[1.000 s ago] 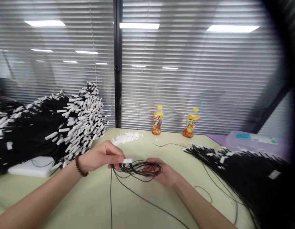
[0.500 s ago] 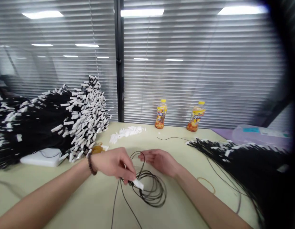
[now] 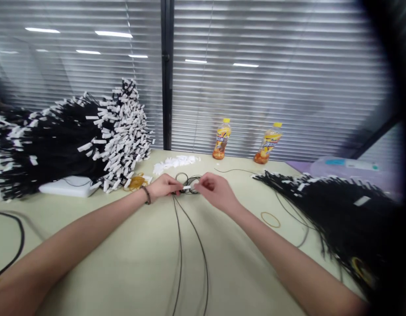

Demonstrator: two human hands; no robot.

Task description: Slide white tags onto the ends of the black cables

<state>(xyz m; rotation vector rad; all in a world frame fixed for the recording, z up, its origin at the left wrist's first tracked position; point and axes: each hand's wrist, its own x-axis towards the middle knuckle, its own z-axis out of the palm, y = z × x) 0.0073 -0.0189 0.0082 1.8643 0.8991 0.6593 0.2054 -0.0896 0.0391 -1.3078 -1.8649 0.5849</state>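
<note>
My left hand (image 3: pixel 164 186), with a beaded bracelet at the wrist, pinches a small coil of thin black cable (image 3: pixel 191 179) from its left side. A white tag (image 3: pixel 186 188) pokes out from those fingertips across the coil. On the other side, my right hand (image 3: pixel 218 191) has its thumb and fingers drawn together at the coil's right edge, close to the tag; the exact grip is blurred. Two cable ends (image 3: pixel 181 245) trail from the coil down the table toward me.
Big heaps of black cables with white tags lie at left (image 3: pixel 68 149) and right (image 3: pixel 334 206). Loose white tags (image 3: pixel 175 163), yellow rubber bands (image 3: pixel 137 181), a white box (image 3: pixel 69 186) and two drink bottles (image 3: pixel 222 140) stand toward the back. One rubber band (image 3: pixel 270 219) lies right.
Both hands and the coil have moved away from me, toward the back of the table. My right hand, earlier spread beside the coil, has closed its fingers at the coil's right edge.
</note>
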